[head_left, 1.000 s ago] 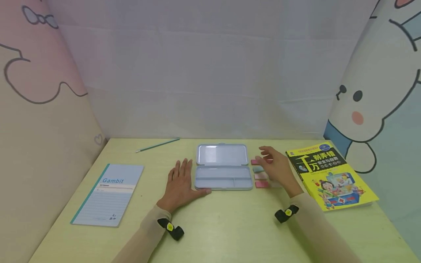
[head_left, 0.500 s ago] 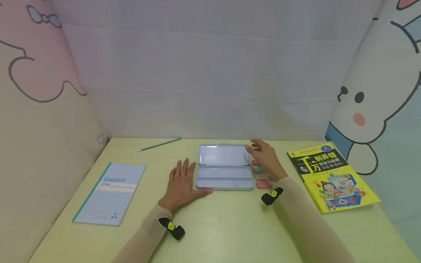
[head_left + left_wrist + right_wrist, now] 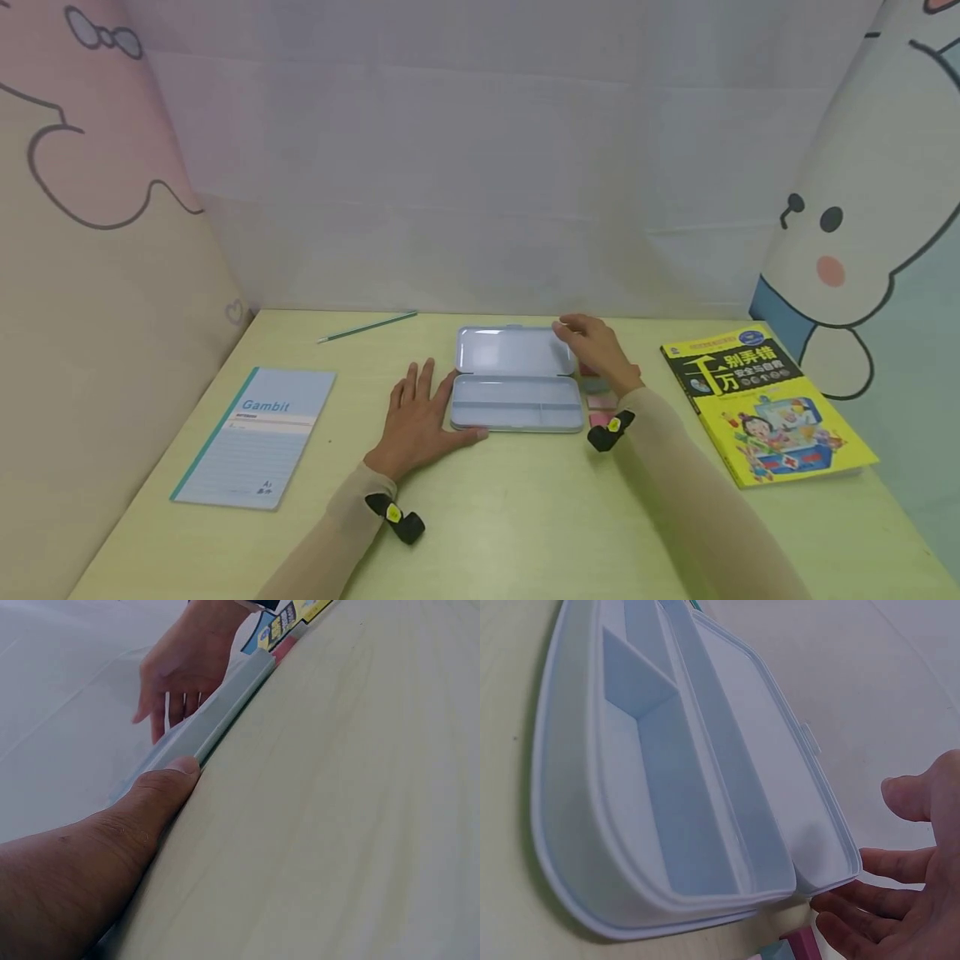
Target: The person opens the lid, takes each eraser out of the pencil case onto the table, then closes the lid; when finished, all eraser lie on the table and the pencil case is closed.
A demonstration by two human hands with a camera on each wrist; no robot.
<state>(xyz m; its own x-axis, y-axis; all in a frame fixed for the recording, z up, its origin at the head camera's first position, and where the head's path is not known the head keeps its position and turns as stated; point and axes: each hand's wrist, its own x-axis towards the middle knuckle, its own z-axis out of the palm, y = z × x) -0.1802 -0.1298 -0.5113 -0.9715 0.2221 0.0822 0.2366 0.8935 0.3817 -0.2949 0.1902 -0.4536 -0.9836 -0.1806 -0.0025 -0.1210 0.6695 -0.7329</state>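
Observation:
A light blue pencil case (image 3: 516, 404) lies with its lid (image 3: 510, 350) folded back, its divided tray bare. My left hand (image 3: 416, 425) rests at its left side, fingers spread straight on the table. The thumb touches the case's front edge, as the left wrist view shows. My right hand (image 3: 596, 346) is at the right edge of the lid. In the right wrist view its fingertips (image 3: 840, 904) reach the lid's corner from outside, while the thumb (image 3: 909, 796) stands apart. Small pink and teal blocks (image 3: 602, 402) lie beside the case, partly hidden by my right hand and wrist.
A Gambit notebook (image 3: 258, 437) lies on the left of the table (image 3: 502, 533). A green pencil (image 3: 367, 327) is near the back edge. A yellow book (image 3: 768, 404) lies at the right. A pale curtain (image 3: 480, 167) hangs behind.
My right hand has moved left and away from me, from above the small blocks to the lid's right edge. My left hand has stayed in place beside the case.

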